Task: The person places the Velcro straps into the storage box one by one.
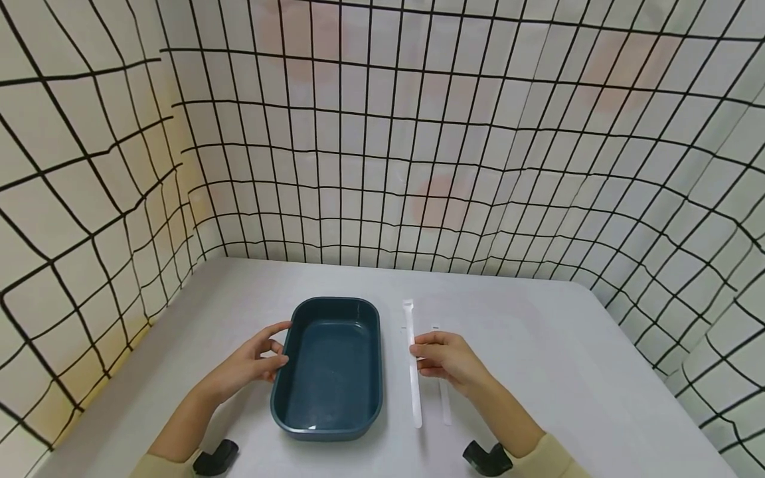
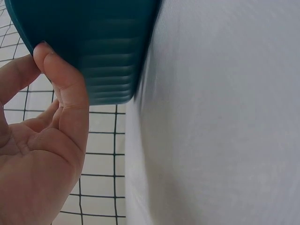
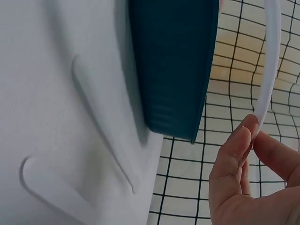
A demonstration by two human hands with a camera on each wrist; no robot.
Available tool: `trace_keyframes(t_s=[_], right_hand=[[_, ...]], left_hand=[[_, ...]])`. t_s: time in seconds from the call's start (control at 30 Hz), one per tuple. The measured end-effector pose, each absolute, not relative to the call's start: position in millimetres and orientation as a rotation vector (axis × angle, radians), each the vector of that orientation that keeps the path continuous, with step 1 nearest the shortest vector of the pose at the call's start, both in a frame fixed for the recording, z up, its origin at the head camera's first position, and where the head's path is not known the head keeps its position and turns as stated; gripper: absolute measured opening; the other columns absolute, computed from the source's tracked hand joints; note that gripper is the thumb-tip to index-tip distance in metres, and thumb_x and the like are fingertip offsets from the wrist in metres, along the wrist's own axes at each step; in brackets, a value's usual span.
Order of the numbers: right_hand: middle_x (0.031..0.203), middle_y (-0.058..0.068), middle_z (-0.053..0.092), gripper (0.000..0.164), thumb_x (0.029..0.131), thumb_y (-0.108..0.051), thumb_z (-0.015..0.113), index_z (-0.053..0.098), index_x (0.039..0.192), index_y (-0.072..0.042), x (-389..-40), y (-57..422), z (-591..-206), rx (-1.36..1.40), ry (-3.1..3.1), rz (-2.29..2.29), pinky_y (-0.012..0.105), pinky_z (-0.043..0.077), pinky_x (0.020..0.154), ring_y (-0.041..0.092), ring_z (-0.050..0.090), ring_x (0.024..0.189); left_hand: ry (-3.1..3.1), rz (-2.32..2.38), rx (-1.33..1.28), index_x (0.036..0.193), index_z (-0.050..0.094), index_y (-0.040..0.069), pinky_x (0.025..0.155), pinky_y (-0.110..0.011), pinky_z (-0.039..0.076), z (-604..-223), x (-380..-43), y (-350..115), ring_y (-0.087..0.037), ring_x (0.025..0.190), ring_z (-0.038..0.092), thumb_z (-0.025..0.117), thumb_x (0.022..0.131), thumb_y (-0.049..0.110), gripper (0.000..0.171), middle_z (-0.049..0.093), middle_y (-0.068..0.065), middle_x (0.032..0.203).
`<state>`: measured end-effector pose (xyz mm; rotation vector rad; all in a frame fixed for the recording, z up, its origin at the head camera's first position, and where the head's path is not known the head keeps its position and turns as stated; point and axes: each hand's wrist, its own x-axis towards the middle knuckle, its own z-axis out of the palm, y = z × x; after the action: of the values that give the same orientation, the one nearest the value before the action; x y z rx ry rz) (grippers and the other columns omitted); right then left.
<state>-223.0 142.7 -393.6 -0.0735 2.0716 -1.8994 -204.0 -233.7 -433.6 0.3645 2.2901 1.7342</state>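
Right hand (image 1: 445, 358): fingers narrow, thumb and fingertips pinched on a white strip (image 1: 416, 401) near its middle. Strip was up off the table (image 1: 550, 372), long axis running away from the person, roughly in line with the tray's right side. It was near the tray but not touching it. The right wrist view showed it slightly bowed, its lower end at the fingertips.

Left hand (image 1: 254, 358): spread fairly wide, not wrapped round anything. Thumb and index touched the left edge of the tray (image 1: 331, 372) from outside, with a gap between the two tips.

Tray: dark teal, rounded corners, open side up, on the table a bit left of centre, between the hands, long sides pointing away from the person. Ribbing showed on the outer wall in the left wrist view.

Two flat strips, one (image 3: 105, 129) closer to the tray and one (image 3: 54, 187) further out, lay on the table below the right hand. In the head view one was partly covered by that hand.

Further out: pale yellow sleeve (image 1: 546, 458) on the right arm, black elbow-shaped piece (image 1: 488, 459) beside it, similar at left. Black mesh (image 1: 340, 166) stood round the table's back and sides.
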Motion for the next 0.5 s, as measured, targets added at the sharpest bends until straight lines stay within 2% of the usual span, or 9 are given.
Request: trace_keyframes(t_s=[0.5], right_hand=[[0.084,0.010,0.063,0.026,0.089,-0.009,0.069,0.060,0.107,0.008,-227.1,105.6,-392.0,-0.146,1.996,-1.932,0.026,0.056,0.065,0.015,0.062,0.067]], left_hand=[[2.285,1.733,0.369,0.152,0.023,0.006,0.069,-0.033,0.053,-435.6,-204.8,-235.0,-0.023,0.075,0.057,0.060,0.096,0.013,0.067,0.047,-0.017,0.101]])
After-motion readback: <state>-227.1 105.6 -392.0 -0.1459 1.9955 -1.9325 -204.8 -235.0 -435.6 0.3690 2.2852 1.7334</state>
